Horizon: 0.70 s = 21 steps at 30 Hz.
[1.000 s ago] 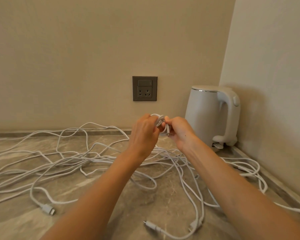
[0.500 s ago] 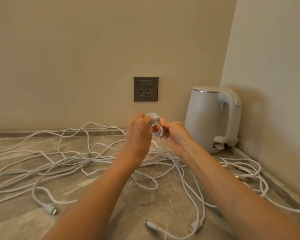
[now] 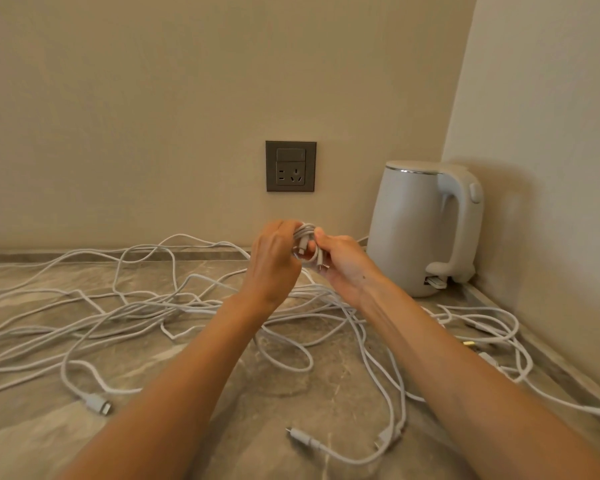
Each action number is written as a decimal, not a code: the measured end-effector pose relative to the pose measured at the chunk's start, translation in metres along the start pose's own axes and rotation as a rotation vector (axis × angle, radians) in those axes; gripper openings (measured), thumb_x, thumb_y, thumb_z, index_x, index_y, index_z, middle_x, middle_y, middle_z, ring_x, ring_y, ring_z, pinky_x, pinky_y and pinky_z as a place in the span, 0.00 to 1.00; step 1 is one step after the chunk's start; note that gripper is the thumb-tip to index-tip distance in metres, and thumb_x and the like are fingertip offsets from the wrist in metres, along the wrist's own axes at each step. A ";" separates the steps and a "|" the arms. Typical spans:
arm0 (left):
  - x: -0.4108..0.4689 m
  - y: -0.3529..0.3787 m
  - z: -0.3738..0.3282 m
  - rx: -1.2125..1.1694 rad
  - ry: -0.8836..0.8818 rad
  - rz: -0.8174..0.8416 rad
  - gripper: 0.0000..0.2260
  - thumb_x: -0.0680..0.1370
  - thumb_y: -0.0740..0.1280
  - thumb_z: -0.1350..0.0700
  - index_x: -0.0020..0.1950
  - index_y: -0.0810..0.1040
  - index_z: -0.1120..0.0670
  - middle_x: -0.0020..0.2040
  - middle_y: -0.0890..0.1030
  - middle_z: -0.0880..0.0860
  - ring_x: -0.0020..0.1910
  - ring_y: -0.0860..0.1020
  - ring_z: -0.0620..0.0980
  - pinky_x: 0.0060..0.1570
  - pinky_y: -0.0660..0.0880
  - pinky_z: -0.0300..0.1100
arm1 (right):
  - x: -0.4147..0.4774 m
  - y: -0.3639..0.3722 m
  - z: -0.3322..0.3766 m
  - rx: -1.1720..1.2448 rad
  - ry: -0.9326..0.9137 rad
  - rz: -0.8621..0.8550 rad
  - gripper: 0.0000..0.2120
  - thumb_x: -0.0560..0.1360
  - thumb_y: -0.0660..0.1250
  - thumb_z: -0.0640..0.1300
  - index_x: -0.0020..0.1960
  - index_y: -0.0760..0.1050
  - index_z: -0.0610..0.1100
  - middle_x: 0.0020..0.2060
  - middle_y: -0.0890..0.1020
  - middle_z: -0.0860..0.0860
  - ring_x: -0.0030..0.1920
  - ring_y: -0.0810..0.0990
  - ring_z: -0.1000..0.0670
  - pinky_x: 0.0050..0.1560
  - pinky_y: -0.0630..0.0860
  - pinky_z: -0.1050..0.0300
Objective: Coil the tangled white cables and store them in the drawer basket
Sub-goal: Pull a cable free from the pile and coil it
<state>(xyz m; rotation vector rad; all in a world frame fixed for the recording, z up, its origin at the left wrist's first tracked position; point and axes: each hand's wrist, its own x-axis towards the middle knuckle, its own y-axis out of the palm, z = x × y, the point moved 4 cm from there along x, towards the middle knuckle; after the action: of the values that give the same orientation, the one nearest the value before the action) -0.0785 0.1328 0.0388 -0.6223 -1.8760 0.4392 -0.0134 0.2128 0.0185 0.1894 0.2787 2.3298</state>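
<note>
A small coil of white cable (image 3: 305, 241) is held up between both hands above the counter. My left hand (image 3: 274, 259) grips the coil from the left with curled fingers. My right hand (image 3: 343, 263) pinches it from the right, and two plug ends hang down beside its fingers. Below them a tangle of white cables (image 3: 146, 306) sprawls across the marble counter (image 3: 32, 424). Loose plug ends lie at the front left (image 3: 97, 404) and front middle (image 3: 303, 438). No drawer basket is in view.
A white electric kettle (image 3: 418, 226) stands in the back right corner. A dark wall socket (image 3: 290, 166) sits on the back wall behind my hands. More white cable loops (image 3: 492, 327) lie along the right wall, with a gold-tipped plug (image 3: 469, 344) among them.
Both hands have stayed together on the small coil and shifted only slightly. The hanging plug ends have moved a little between my fingers.
</note>
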 end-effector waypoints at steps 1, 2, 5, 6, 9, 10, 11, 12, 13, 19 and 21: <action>0.001 -0.001 -0.002 -0.044 0.000 0.009 0.10 0.71 0.63 0.71 0.49 0.79 0.64 0.44 0.80 0.61 0.43 0.76 0.59 0.39 0.65 0.41 | 0.000 -0.002 0.000 0.047 0.008 0.013 0.13 0.82 0.55 0.41 0.45 0.76 0.37 0.39 0.78 0.45 0.44 0.78 0.50 0.55 0.76 0.53; 0.003 -0.003 -0.004 -0.082 -0.001 0.020 0.10 0.71 0.62 0.71 0.48 0.80 0.64 0.43 0.81 0.61 0.42 0.77 0.59 0.39 0.67 0.42 | 0.000 -0.004 0.000 0.087 0.014 0.024 0.13 0.82 0.55 0.41 0.47 0.76 0.37 0.42 0.78 0.43 0.46 0.77 0.48 0.57 0.75 0.52; 0.008 -0.005 -0.006 -0.063 -0.041 0.063 0.09 0.74 0.62 0.69 0.49 0.80 0.63 0.45 0.82 0.60 0.44 0.77 0.59 0.43 0.68 0.46 | -0.001 -0.006 0.002 0.052 -0.013 0.057 0.14 0.82 0.54 0.41 0.51 0.76 0.35 0.48 0.76 0.41 0.49 0.75 0.47 0.55 0.76 0.55; 0.009 -0.004 -0.005 -0.028 -0.054 0.077 0.09 0.75 0.61 0.68 0.49 0.79 0.62 0.46 0.81 0.60 0.46 0.76 0.59 0.44 0.68 0.47 | -0.002 -0.006 0.004 0.002 -0.033 0.069 0.15 0.82 0.53 0.41 0.52 0.76 0.35 0.48 0.77 0.41 0.47 0.76 0.49 0.52 0.77 0.58; 0.012 -0.002 0.000 0.039 -0.086 0.100 0.09 0.77 0.59 0.67 0.51 0.77 0.60 0.48 0.79 0.59 0.48 0.74 0.60 0.49 0.71 0.52 | -0.005 -0.004 0.010 -0.084 -0.072 0.110 0.16 0.83 0.52 0.42 0.57 0.75 0.35 0.46 0.79 0.43 0.44 0.78 0.52 0.49 0.78 0.61; 0.013 -0.001 0.002 0.043 -0.080 0.102 0.09 0.77 0.59 0.66 0.51 0.77 0.59 0.48 0.79 0.58 0.48 0.74 0.59 0.50 0.71 0.54 | -0.005 -0.004 0.010 -0.089 -0.079 0.122 0.16 0.83 0.52 0.42 0.58 0.75 0.35 0.45 0.80 0.44 0.43 0.78 0.52 0.48 0.78 0.61; 0.014 0.000 0.003 0.040 -0.067 0.108 0.09 0.77 0.59 0.66 0.51 0.77 0.58 0.48 0.78 0.57 0.48 0.73 0.59 0.50 0.71 0.56 | -0.006 -0.004 0.010 -0.088 -0.083 0.131 0.16 0.83 0.52 0.42 0.58 0.75 0.35 0.44 0.80 0.45 0.43 0.79 0.53 0.47 0.79 0.62; 0.014 0.001 0.003 0.028 -0.060 0.113 0.09 0.77 0.59 0.65 0.50 0.77 0.58 0.47 0.78 0.57 0.47 0.73 0.59 0.49 0.71 0.57 | -0.007 -0.003 0.010 -0.081 -0.088 0.138 0.16 0.83 0.52 0.42 0.57 0.76 0.36 0.43 0.80 0.45 0.42 0.79 0.53 0.46 0.79 0.62; 0.015 0.001 0.003 -0.003 -0.067 0.115 0.08 0.77 0.58 0.65 0.48 0.76 0.57 0.46 0.79 0.57 0.46 0.73 0.59 0.49 0.71 0.57 | -0.007 -0.002 0.010 -0.074 -0.099 0.144 0.15 0.82 0.53 0.42 0.56 0.76 0.36 0.43 0.80 0.46 0.41 0.79 0.54 0.45 0.78 0.63; 0.019 -0.010 -0.004 -0.201 -0.078 0.101 0.11 0.74 0.56 0.59 0.36 0.73 0.48 0.37 0.75 0.47 0.43 0.73 0.59 0.46 0.72 0.59 | -0.005 -0.006 0.012 0.060 -0.167 0.151 0.09 0.81 0.57 0.43 0.58 0.66 0.39 0.46 0.78 0.44 0.42 0.80 0.51 0.45 0.80 0.60; 0.018 -0.011 -0.009 -0.170 -0.016 0.114 0.09 0.76 0.61 0.63 0.39 0.78 0.57 0.37 0.78 0.51 0.39 0.73 0.56 0.45 0.72 0.52 | -0.006 -0.007 0.010 0.087 -0.162 0.179 0.10 0.81 0.56 0.41 0.60 0.69 0.39 0.45 0.79 0.45 0.42 0.80 0.52 0.45 0.80 0.60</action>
<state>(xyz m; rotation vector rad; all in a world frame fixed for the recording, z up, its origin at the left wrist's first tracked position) -0.0778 0.1348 0.0612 -0.8446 -1.9126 0.3612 -0.0015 0.2147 0.0263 0.4610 0.2930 2.4627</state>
